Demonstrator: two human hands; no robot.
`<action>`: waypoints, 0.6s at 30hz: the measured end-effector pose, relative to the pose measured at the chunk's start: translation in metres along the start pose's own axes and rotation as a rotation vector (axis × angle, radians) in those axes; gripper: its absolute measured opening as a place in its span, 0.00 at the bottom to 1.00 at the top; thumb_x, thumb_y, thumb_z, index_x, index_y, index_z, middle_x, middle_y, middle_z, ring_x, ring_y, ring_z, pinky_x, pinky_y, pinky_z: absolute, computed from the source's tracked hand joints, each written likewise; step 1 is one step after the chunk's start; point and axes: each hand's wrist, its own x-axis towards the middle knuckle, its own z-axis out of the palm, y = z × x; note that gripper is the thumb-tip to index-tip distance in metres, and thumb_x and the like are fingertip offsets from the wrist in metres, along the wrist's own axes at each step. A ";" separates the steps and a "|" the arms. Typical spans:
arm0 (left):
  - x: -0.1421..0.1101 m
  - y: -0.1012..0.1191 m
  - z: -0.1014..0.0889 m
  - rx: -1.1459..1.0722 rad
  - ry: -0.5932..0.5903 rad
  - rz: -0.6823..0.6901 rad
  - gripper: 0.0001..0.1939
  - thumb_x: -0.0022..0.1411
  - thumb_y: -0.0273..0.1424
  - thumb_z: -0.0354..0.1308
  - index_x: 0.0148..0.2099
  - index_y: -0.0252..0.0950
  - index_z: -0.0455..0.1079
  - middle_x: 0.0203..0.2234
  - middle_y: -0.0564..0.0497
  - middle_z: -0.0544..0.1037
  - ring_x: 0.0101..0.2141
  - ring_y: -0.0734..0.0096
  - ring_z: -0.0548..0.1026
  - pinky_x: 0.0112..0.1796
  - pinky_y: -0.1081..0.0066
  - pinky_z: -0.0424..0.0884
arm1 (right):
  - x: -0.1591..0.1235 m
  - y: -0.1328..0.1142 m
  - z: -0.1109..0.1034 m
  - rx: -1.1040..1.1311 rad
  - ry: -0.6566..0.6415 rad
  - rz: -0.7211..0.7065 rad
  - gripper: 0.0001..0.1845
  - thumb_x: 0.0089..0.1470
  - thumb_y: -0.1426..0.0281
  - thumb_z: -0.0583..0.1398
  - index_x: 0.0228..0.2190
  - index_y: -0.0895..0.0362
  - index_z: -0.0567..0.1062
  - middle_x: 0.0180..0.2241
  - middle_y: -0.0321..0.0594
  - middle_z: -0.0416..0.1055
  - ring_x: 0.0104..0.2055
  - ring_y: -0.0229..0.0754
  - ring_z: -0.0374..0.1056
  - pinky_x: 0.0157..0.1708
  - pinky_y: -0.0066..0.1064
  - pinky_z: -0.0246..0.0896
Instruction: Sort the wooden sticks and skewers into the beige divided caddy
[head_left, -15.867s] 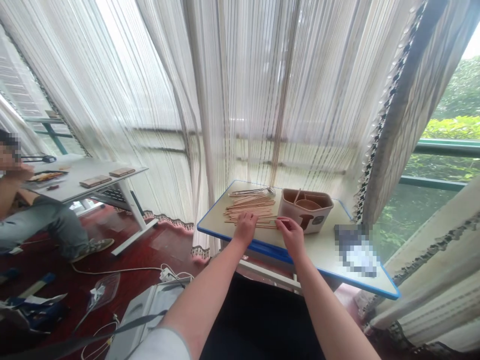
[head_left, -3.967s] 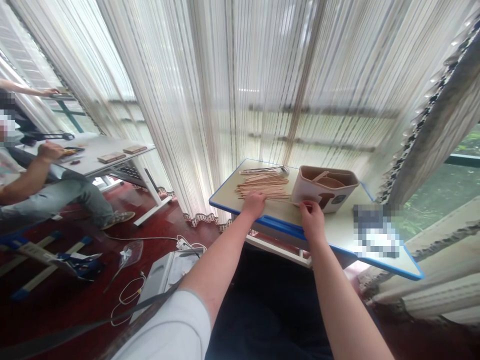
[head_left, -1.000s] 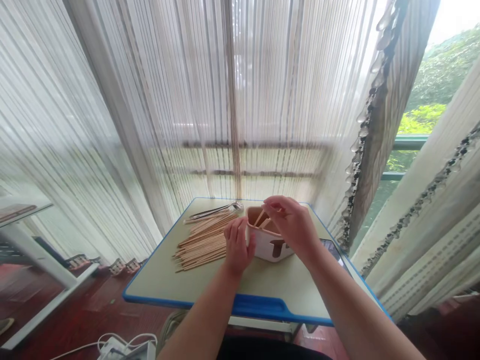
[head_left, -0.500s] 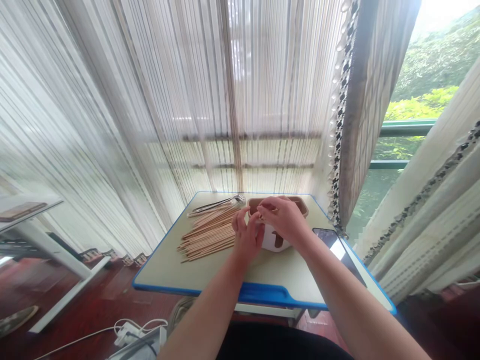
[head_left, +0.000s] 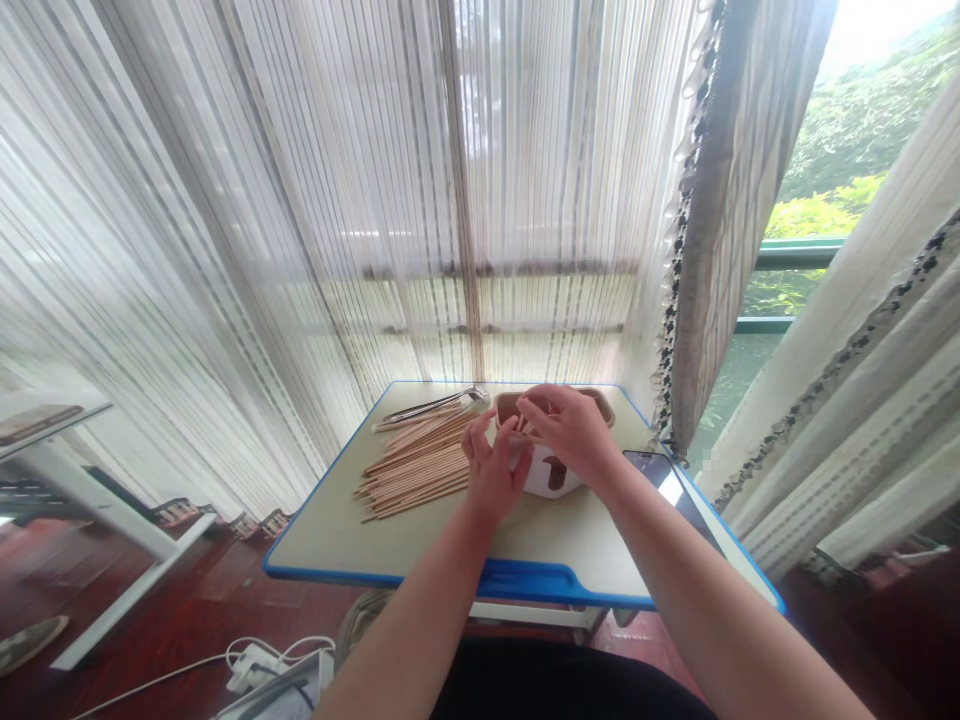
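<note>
A white container [head_left: 536,478] with a brown inside and a brown mark on its front stands on the small table. My right hand [head_left: 574,428] reaches over its front rim, thumb and fingers pinched around what looks like short ends of thin wooden sticks [head_left: 520,424]. At the container's left front corner is my left hand [head_left: 495,468], fingers bent and apart, with nothing clearly in its grasp. Many thin wooden chopsticks [head_left: 416,468] lie spread side by side to the left. My left hand hides some of their right ends, and my hands cover part of the container's opening.
Behind the chopsticks lie metal utensils, one a slotted spoon [head_left: 474,396]. A dark phone [head_left: 664,480] rests on the right of the blue-edged table [head_left: 337,545]. Sheer curtains [head_left: 360,180] hang close behind. White cables and a power strip [head_left: 259,668] are on the floor at lower left.
My right hand has shifted slightly at the container's rim, and thin stick ends show more clearly at its fingertips. My left hand's fingers have spread a little. The whole view has moved slightly.
</note>
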 end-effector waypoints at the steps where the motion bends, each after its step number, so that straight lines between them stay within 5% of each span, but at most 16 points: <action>1: 0.000 0.000 0.000 0.004 -0.004 -0.006 0.22 0.57 0.33 0.57 0.54 0.35 0.63 0.54 0.37 0.57 0.55 0.51 0.57 0.53 0.51 0.57 | -0.001 0.000 0.000 0.013 0.000 0.008 0.10 0.53 0.63 0.57 0.32 0.54 0.76 0.30 0.38 0.74 0.35 0.40 0.69 0.37 0.32 0.62; 5: 0.001 0.002 -0.001 0.007 -0.027 -0.011 0.20 0.57 0.35 0.57 0.52 0.38 0.65 0.54 0.39 0.57 0.55 0.51 0.57 0.52 0.51 0.58 | -0.006 0.004 0.000 0.080 -0.029 0.047 0.11 0.51 0.66 0.58 0.38 0.54 0.73 0.33 0.38 0.75 0.35 0.40 0.70 0.37 0.33 0.63; 18: 0.001 0.004 -0.004 0.009 -0.027 -0.010 0.18 0.57 0.37 0.57 0.48 0.36 0.68 0.54 0.39 0.60 0.53 0.50 0.61 0.51 0.51 0.59 | -0.014 0.005 -0.004 0.313 -0.041 0.153 0.18 0.53 0.57 0.55 0.32 0.58 0.76 0.31 0.41 0.75 0.34 0.40 0.70 0.34 0.31 0.64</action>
